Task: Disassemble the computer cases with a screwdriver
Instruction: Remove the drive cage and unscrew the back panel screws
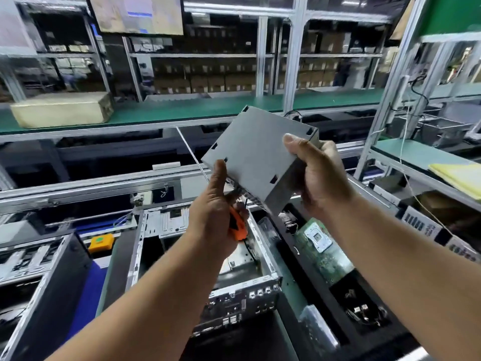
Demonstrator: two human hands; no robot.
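A grey metal power supply box is held tilted in the air above the open computer case. My right hand grips its right end, thumb on the top face. My left hand holds an orange-handled screwdriver in the palm, its long shaft pointing up and left, and its thumb presses the box's near left corner. The case lies on its side on the bench, its rear port panel facing me.
A green motherboard lies to the right of the case on a black tray. Another open case stands at the left, with a yellow button box behind it. A cardboard box sits on the green conveyor shelf. Aluminium frame posts rise at right.
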